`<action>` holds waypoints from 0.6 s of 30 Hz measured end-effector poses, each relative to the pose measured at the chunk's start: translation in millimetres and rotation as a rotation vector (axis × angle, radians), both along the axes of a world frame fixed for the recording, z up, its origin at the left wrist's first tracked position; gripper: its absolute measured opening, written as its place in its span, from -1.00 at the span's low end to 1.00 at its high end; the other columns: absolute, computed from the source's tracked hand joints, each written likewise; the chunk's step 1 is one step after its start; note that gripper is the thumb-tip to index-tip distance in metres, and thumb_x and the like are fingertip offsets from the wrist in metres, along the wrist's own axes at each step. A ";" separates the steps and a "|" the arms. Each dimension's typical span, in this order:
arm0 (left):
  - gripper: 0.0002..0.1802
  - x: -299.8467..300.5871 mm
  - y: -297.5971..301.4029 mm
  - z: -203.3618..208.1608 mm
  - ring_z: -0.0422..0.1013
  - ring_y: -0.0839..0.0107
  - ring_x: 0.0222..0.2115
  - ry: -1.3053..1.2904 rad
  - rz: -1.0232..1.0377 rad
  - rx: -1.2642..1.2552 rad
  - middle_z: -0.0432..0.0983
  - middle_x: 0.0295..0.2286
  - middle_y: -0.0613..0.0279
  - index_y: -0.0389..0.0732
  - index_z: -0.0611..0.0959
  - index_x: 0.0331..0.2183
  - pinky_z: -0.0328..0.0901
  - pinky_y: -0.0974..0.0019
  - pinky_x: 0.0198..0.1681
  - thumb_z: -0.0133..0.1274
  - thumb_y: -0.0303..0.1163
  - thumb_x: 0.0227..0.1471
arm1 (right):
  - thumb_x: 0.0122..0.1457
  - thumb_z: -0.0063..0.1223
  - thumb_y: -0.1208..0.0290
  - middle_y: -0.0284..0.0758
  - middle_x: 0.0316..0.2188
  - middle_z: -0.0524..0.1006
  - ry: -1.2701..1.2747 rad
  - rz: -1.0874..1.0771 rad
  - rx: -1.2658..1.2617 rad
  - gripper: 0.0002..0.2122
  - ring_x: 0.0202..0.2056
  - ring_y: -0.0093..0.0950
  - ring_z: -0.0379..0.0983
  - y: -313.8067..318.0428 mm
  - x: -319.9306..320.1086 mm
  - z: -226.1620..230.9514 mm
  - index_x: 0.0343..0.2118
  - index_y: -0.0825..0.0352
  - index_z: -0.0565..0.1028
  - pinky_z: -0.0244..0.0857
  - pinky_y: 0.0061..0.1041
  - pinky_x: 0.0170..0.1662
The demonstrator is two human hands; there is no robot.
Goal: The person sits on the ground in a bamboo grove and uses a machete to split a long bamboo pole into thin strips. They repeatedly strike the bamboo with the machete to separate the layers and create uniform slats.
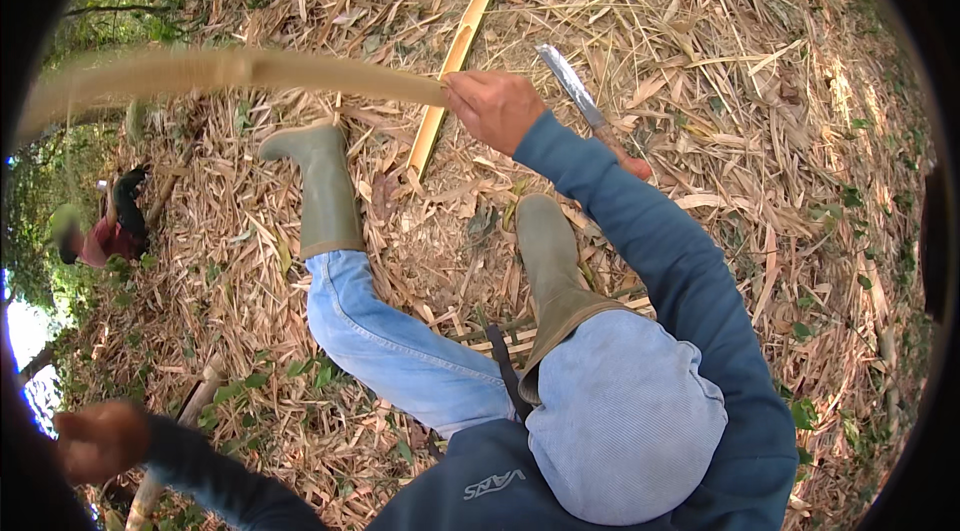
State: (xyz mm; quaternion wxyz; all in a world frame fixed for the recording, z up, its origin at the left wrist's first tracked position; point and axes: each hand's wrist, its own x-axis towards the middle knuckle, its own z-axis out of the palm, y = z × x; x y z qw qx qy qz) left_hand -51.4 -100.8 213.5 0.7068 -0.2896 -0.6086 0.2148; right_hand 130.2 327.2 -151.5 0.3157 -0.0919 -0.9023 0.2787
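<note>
1. my right hand (495,106) is closed around the near end of a long bamboo strip (340,76), fingers and thumb pinched over it.
2. the strip runs from my grip out to the left, above my left boot (325,186), and its far end blurs near the edge of the view.
3. my left hand (100,441) is off at the lower left, well apart from the strip; it is too blurred for me to tell whether it is open or curled.
4. i judge the strip light for its length but stiff, with some spring, so held by one end it should feel tip-heavy and whippy.
5. the skin is probably smooth and a bit slippery, the split edges possibly sharp; i'd hold it across the flat faces, with a second hold nearer the middle to steady it.
6. a pale split length (465,41) lies on the leaf litter (720,21) behind my right hand, and a knife (580,91) rests to its right, reddish handle toward my sleeve.
</note>
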 end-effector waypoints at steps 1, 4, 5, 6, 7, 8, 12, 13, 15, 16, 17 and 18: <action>-0.66 13.7 50.9 -47.4 0.45 0.25 -0.19 -0.261 -0.214 0.107 0.50 -0.30 -0.01 -0.31 0.50 -0.04 0.37 0.31 -0.16 -0.18 -0.43 0.18 | 0.15 0.04 0.39 -0.21 -0.52 0.54 0.015 -0.012 -0.058 -0.87 -0.60 -0.27 0.45 -1.7 2.3 10.6 -0.30 0.33 0.52 0.39 -0.32 -0.47; -0.51 88.6 194.1 -216.0 0.30 0.21 0.04 -1.461 -0.686 0.571 0.39 -0.03 -0.05 -0.43 0.39 0.03 0.15 0.23 0.16 -0.42 -0.39 0.17 | 0.16 0.00 0.36 -0.15 -0.67 0.44 -0.009 -0.094 -0.291 -0.82 -0.65 -0.21 0.42 0.4 13.2 20.4 -0.47 0.36 0.49 0.31 -0.29 -0.53; -0.51 99.5 205.5 -262.1 0.24 0.24 0.09 -1.853 -0.718 0.447 0.32 0.04 0.00 -0.41 0.33 0.10 0.11 0.23 0.18 -0.28 -0.33 0.22 | 0.15 -0.01 0.35 -0.14 -0.71 0.41 -0.023 -0.118 -0.380 -0.80 -0.64 -0.19 0.42 0.0 16.4 24.8 -0.51 0.37 0.47 0.29 -0.28 -0.54; -0.45 112.6 212.2 -301.5 0.25 0.23 0.08 -2.149 -0.703 0.579 0.30 0.06 -0.01 -0.40 0.29 0.13 0.10 0.23 0.18 -0.08 -0.31 0.20 | 0.14 -0.02 0.35 -0.07 -0.75 0.35 -0.026 -0.148 -0.555 -0.76 -0.69 -0.17 0.39 -9.6 13.7 28.4 -0.56 0.41 0.46 0.24 -0.25 -0.53; -0.38 130.0 212.8 -336.1 0.27 0.23 0.07 -2.301 -0.630 0.566 0.31 0.05 -0.01 -0.40 0.28 0.13 0.15 0.23 0.14 0.03 -0.28 0.14 | 0.14 -0.01 0.35 -0.08 -0.74 0.38 -0.070 -0.173 -0.664 -0.76 -0.69 -0.22 0.41 -14.9 17.1 18.6 -0.55 0.42 0.48 0.26 -0.28 -0.55; -0.29 149.1 217.6 -373.1 0.28 0.22 0.06 -2.455 -0.553 0.550 0.32 0.04 -0.02 -0.40 0.27 0.13 0.20 0.22 0.11 0.14 -0.24 0.08 | 0.14 -0.01 0.36 -0.10 -0.74 0.40 -0.121 -0.207 -0.763 -0.76 -0.70 -0.27 0.43 -17.7 25.3 -1.5 -0.54 0.43 0.50 0.28 -0.31 -0.57; -0.35 211.8 218.6 -400.9 0.45 0.27 -0.23 -2.582 -0.202 0.217 0.49 -0.20 0.05 -0.31 0.36 0.08 0.35 0.27 -0.16 0.21 -0.24 0.02 | 0.17 -0.01 0.38 -0.19 -0.65 0.54 -0.402 -0.328 -1.339 -0.76 -0.63 -0.47 0.54 -31.8 73.5 -69.8 -0.40 0.49 0.57 0.38 -0.49 -0.67; -0.38 217.0 212.6 -412.7 0.47 0.29 -0.32 -2.561 -0.049 0.129 0.52 -0.26 0.09 -0.28 0.38 0.07 0.38 0.30 -0.22 0.20 -0.26 0.03 | 0.18 -0.01 0.38 -0.20 -0.59 0.58 -0.498 -0.332 -1.405 -0.75 -0.61 -0.48 0.56 -31.3 82.3 -83.9 -0.35 0.50 0.58 0.40 -0.53 -0.68; -0.43 220.3 186.3 -443.9 0.44 0.37 -0.47 -2.696 -0.158 0.232 0.48 -0.40 0.20 -0.25 0.39 0.04 0.36 0.34 -0.41 0.17 -0.25 0.05 | 0.17 0.04 0.28 -0.18 -0.49 0.60 -0.581 -0.289 -1.423 -0.71 -0.62 -0.47 0.54 -33.7 91.6 -88.3 -0.25 0.46 0.57 0.41 -0.52 -0.64; -0.46 218.5 178.6 -452.3 0.42 0.41 -0.54 -2.753 -0.218 0.295 0.46 -0.46 0.25 -0.24 0.40 0.02 0.35 0.35 -0.51 0.16 -0.25 0.06 | 0.17 0.06 0.24 -0.18 -0.48 0.60 -0.562 -0.279 -1.425 -0.69 -0.61 -0.46 0.54 -30.9 92.5 -88.8 -0.24 0.45 0.57 0.42 -0.48 -0.60; -0.49 215.2 182.3 -442.9 0.37 0.47 -0.59 -2.973 -0.122 0.440 0.40 -0.50 0.28 -0.22 0.41 0.01 0.29 0.39 -0.58 0.13 -0.25 0.07 | 0.16 0.09 0.21 -0.18 -0.47 0.60 -0.549 -0.285 -1.431 -0.67 -0.59 -0.45 0.53 -26.5 101.5 -93.7 -0.23 0.44 0.57 0.44 -0.45 -0.57; -0.53 209.3 184.7 -433.0 0.31 0.53 -0.63 -3.181 -0.011 0.604 0.35 -0.54 0.32 -0.21 0.42 0.00 0.23 0.43 -0.65 0.11 -0.25 0.09 | 0.14 0.10 0.16 -0.15 -0.43 0.59 -0.490 -0.403 -1.128 -0.63 -0.47 -0.39 0.54 -17.3 110.8 -100.6 -0.19 0.42 0.56 0.45 -0.40 -0.42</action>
